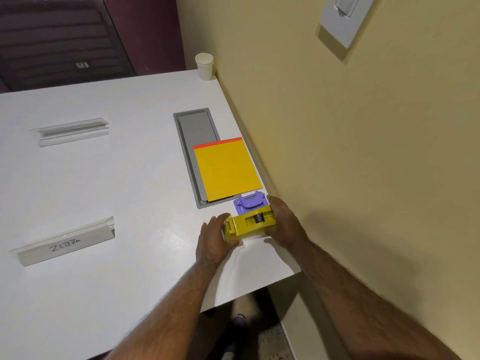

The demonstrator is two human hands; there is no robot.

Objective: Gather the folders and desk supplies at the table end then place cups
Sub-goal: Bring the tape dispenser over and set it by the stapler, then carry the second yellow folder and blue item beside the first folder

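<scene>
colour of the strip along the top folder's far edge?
Red strip, beyond the yellow folder; head view.
</scene>
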